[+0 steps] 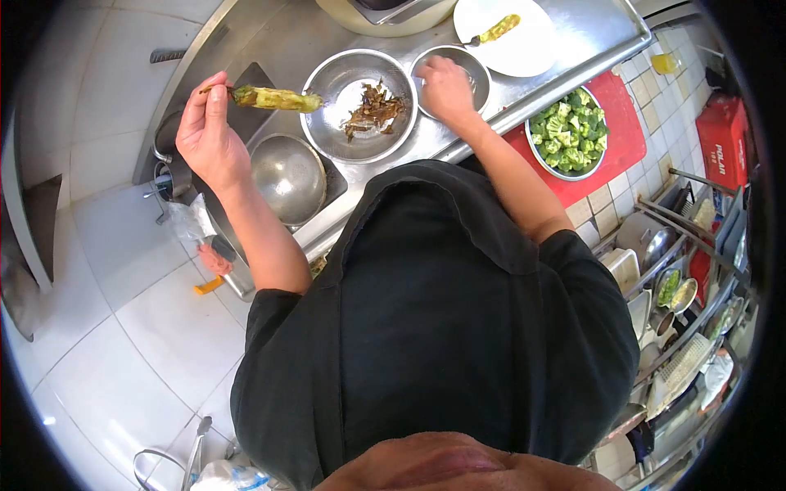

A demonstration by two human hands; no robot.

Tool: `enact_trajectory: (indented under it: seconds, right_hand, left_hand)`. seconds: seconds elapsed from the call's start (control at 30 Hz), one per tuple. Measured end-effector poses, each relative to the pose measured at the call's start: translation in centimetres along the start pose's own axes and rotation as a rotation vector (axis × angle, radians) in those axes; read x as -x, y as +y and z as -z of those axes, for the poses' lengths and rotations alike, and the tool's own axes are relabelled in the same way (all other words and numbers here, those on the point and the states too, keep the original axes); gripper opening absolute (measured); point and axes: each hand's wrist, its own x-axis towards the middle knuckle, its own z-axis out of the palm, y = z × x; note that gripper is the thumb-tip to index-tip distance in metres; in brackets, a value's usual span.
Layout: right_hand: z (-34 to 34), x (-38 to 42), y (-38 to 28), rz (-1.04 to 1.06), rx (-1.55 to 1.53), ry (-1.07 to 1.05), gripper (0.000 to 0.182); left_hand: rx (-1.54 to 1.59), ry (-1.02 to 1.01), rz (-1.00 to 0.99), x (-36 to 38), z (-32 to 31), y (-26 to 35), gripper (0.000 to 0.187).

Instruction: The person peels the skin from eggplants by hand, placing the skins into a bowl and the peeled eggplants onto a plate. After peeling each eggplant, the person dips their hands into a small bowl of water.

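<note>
Toward the left end of the worktop, the left hand held up a peeled vegetable, long and greenish yellow, by its dark stalk. That grip was closed round the stalk, thumb against fingers, and the vegetable stretched out almost level, its pale tip over the left rim of a wide metal bowl. Inside the bowl I saw a loose heap of dark brown scraps. The right hand was dipped into a small metal bowl just beside the wide one, the back of the hand uppermost; its fingertips were hidden from me, so I could not tell whether that grip had anything in it. Farther toward the right end lay a white plate with a second peeled piece on it, the dark end pointing back over the rim nearest the small bowl. Close to the near left corner sat a round metal pan. Past the near edge, on the right, a red board carried a round dish heaped with broccoli florets, and well apart from that, farther right, stood a red box
</note>
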Motion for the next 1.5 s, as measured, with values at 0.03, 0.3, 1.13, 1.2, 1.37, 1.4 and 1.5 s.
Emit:
enact_trajectory:
  seconds: [0.03,0.3,1.13,1.2,1.37,1.4,1.5]
  right_hand:
    - [0.0,-0.4,-1.6,0.036,-0.187,0.033,0.024]
    - [-1.5,-3.4,-10.1,-0.504,-1.668,-0.706,0.035]
    - [-2.8,-3.6,-11.3,-0.456,-1.743,-0.469,0.022]
    - [-2.7,-3.6,-11.3,-0.458,-1.737,-0.458,0.02]
    - [-3.4,-3.6,-11.2,-0.422,-1.706,-0.488,0.02]
    - [-3.2,-3.6,-11.4,-0.418,-1.712,-0.49,0.019]
    - [-3.0,-3.5,-11.5,-0.436,-1.731,-0.502,0.017]
  left_hand:
    - [0.001,-0.003,0.0,0.0,-0.1,0.2,0.016]
    - [0.016,0.026,0.007,-0.3,-0.2,0.1,0.013]
    - [0.043,0.017,0.025,0.1,1.3,0.0,0.014]
    - [0.039,0.015,0.023,0.2,1.2,0.1,0.014]
    - [0.043,0.015,0.016,0.1,1.2,0.2,0.014]
    - [0.044,0.02,0.016,0.1,1.2,0.2,0.014]
    - [0.043,0.031,0.013,0.0,1.3,0.1,0.014]
